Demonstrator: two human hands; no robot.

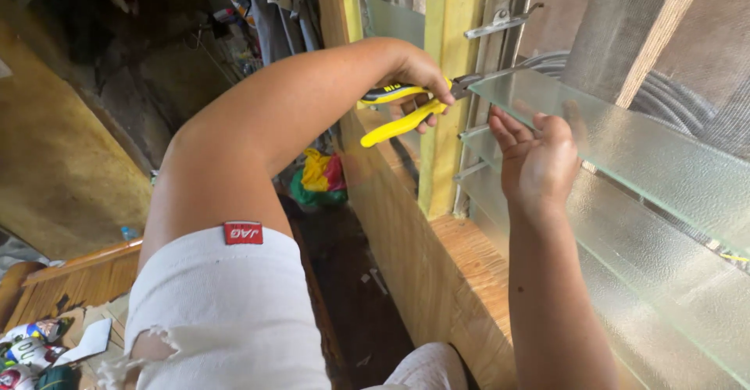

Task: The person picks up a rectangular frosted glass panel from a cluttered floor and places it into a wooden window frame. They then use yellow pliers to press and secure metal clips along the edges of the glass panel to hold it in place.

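Note:
My left hand (418,74) grips yellow-handled pliers (398,113), whose dark jaws (465,85) bite at the metal clip on the left end of a frosted glass louvre slat (625,144). My right hand (539,160) presses up against the underside of that same slat, fingers spread and wrapped around its edge. Lower glass slats (664,281) slope down to the right beneath it.
A metal louvre frame (500,23) runs along a yellow-green wooden post (445,124). A wooden sill (461,257) lies below. Clothes hang at the top (273,7), a coloured bag (320,179) lies on the floor, and packets (31,351) sit at lower left.

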